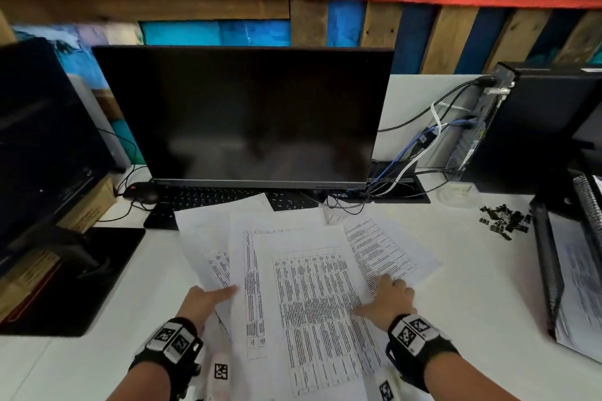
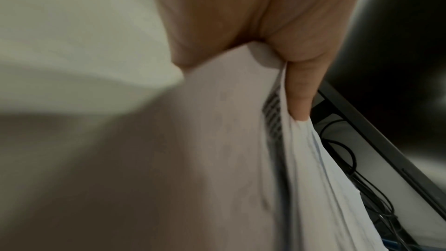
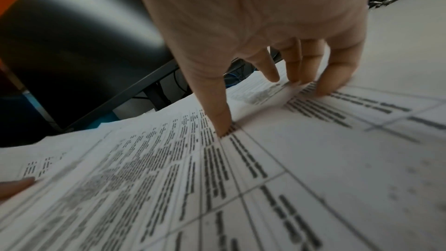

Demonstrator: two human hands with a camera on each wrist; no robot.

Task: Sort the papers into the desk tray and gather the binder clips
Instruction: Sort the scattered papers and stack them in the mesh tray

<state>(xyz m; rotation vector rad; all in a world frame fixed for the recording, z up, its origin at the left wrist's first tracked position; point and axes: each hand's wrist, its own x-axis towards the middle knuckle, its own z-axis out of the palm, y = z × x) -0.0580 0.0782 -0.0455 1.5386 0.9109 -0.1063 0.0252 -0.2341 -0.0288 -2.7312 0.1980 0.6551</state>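
Note:
Several printed papers (image 1: 306,273) lie fanned out on the white desk (image 1: 469,290) in front of the monitor. My left hand (image 1: 224,295) grips their left edge, thumb on top and fingers underneath. The left wrist view shows that pinch up close: the left hand (image 2: 284,83) has its thumb pressed on the sheets (image 2: 217,140). My right hand (image 1: 378,296) rests on the right side of the papers. Its straight, spread fingertips (image 3: 323,87) and thumb press down on the printed pages (image 3: 241,178). A pile of black binder clips (image 1: 503,221) lies at the far right, beside the black desk tray (image 1: 547,270).
A dark monitor (image 1: 244,114) and a keyboard (image 1: 202,202) stand right behind the papers. A tangle of cables (image 1: 413,153) and a computer case (image 1: 534,127) sit back right. Another monitor base (image 1: 71,273) is on the left. A small clear plastic dish (image 1: 459,194) sits near the clips.

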